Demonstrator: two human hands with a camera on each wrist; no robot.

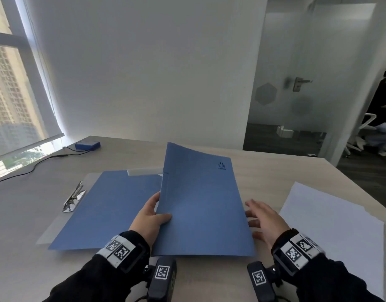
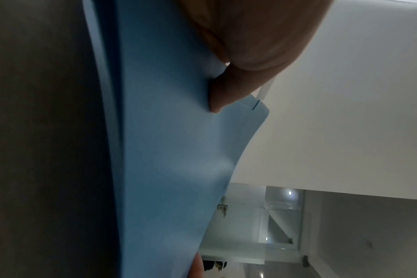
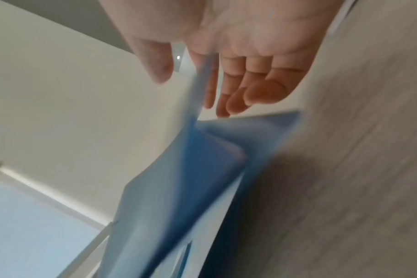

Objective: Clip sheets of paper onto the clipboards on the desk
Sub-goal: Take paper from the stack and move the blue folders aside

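Two hands: left hand point(image 1: 150, 216) pinches the raised blue cover point(image 1: 200, 203) (thumb on top); right hand point(image 1: 265, 221) spread, empty.

Both arms wear black long sleeves point(image 1: 96, 277). Each wrist carries a black band point(image 1: 131, 251) bearing white square-patterned marker tags; black camera units point(image 1: 162, 280) with similar tags hang at 6 o'clock below the wrists.

Blue folder cover point(image 1: 205, 199): dark logo mark point(image 1: 222, 165) near its top right corner, with one line of small lettering beneath, too small to read. Wrist bands point(image 1: 120, 250): black-and-white square code markers, no legible text.
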